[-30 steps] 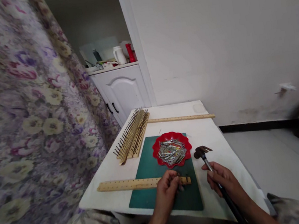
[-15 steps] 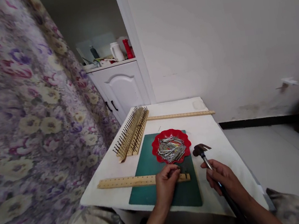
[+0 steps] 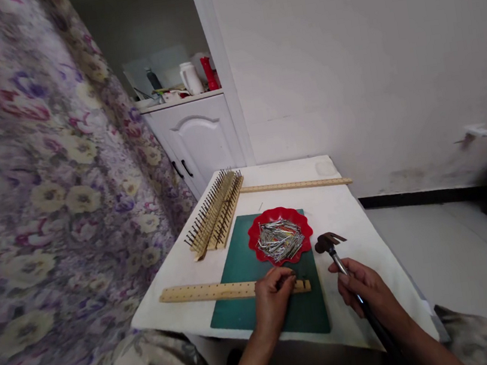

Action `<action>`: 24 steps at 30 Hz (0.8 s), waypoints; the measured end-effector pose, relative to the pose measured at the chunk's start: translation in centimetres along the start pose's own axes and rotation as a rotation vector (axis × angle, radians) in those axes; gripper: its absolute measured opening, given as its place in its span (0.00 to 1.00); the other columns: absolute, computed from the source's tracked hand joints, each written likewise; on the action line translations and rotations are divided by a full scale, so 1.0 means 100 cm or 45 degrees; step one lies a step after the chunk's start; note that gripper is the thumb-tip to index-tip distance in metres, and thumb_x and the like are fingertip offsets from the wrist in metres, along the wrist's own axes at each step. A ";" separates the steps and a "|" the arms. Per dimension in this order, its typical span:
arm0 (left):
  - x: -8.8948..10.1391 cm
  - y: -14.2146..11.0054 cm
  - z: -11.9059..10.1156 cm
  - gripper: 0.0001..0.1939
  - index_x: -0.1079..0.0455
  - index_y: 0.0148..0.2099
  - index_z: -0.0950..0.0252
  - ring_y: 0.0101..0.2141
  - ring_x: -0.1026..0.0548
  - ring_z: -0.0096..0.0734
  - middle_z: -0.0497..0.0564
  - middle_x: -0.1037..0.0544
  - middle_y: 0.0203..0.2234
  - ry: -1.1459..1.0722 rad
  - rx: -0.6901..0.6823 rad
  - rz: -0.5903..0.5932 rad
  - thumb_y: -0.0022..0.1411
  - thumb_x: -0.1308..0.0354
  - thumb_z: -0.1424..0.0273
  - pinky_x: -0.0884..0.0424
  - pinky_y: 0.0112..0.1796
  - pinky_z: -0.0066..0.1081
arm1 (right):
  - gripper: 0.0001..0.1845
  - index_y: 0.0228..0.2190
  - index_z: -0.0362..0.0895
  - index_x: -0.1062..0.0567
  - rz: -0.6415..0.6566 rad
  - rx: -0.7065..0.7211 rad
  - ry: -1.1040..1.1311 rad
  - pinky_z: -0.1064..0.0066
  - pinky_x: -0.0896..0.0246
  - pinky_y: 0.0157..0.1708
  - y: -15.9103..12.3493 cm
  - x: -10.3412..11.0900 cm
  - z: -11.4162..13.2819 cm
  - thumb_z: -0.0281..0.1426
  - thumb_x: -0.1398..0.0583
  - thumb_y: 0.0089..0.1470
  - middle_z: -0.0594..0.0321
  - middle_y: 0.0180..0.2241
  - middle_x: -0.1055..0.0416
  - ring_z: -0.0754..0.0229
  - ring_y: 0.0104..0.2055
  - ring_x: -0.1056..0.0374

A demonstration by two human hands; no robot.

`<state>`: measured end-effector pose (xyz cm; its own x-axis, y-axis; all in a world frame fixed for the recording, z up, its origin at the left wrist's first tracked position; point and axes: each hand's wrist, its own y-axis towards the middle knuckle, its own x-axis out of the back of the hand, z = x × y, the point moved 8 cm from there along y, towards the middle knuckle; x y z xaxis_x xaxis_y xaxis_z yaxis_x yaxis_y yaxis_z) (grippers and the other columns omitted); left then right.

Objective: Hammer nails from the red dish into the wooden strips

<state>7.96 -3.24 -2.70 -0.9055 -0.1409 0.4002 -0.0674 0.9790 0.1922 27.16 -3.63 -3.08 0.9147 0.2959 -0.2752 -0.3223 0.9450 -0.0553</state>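
Note:
A drilled wooden strip lies across the green cutting mat, its left end on the white cloth. Near the strip's right end, my left hand pinches a small dark nail, mostly hidden by the fingers. Dark nails stand in the wood just right of those fingers. My right hand grips a claw hammer by its shaft, the head raised beside the mat. Beyond my left hand, a red scalloped bowl holds many silver nails.
Wooden strips bristling with nails lie at the table's left back. Another drilled strip crosses the far side, and one loose nail rests behind the bowl. A floral curtain hangs at left; the wall rises behind the table.
The view has shifted slightly. My left hand keeps its pinch over the strip, and my right hand still holds the hammer in nearly the same place.

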 end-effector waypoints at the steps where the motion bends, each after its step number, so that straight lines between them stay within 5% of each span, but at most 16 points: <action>1: 0.000 0.000 -0.001 0.06 0.27 0.31 0.65 0.27 0.31 0.29 0.48 0.27 0.25 0.013 -0.010 0.006 0.56 0.43 0.69 0.38 0.29 0.25 | 0.15 0.36 0.43 0.33 0.015 -0.012 0.014 0.79 0.60 0.11 -0.001 -0.002 0.002 0.42 0.42 0.54 0.72 0.16 0.34 0.72 0.10 0.49; 12: -0.002 0.000 -0.002 0.05 0.26 0.29 0.65 0.25 0.33 0.27 0.47 0.28 0.22 0.037 -0.035 0.014 0.54 0.43 0.71 0.41 0.26 0.24 | 0.15 0.37 0.42 0.33 0.259 -0.165 0.068 0.81 0.61 0.08 -0.017 -0.052 0.002 0.42 0.44 0.56 0.72 0.14 0.34 0.72 0.09 0.50; 24: -0.001 -0.002 -0.003 0.06 0.28 0.27 0.66 0.24 0.35 0.26 0.46 0.32 0.21 -0.027 -0.044 0.016 0.54 0.44 0.72 0.43 0.25 0.23 | 0.14 0.36 0.42 0.33 0.272 -0.156 -0.007 0.82 0.60 0.09 -0.018 -0.060 -0.008 0.41 0.46 0.58 0.72 0.14 0.34 0.72 0.10 0.48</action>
<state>8.15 -3.50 -2.53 -0.9150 -0.1252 0.3835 -0.0420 0.9750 0.2181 22.03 -7.23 -2.10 0.8239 0.4882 -0.2878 -0.5354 0.8370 -0.1129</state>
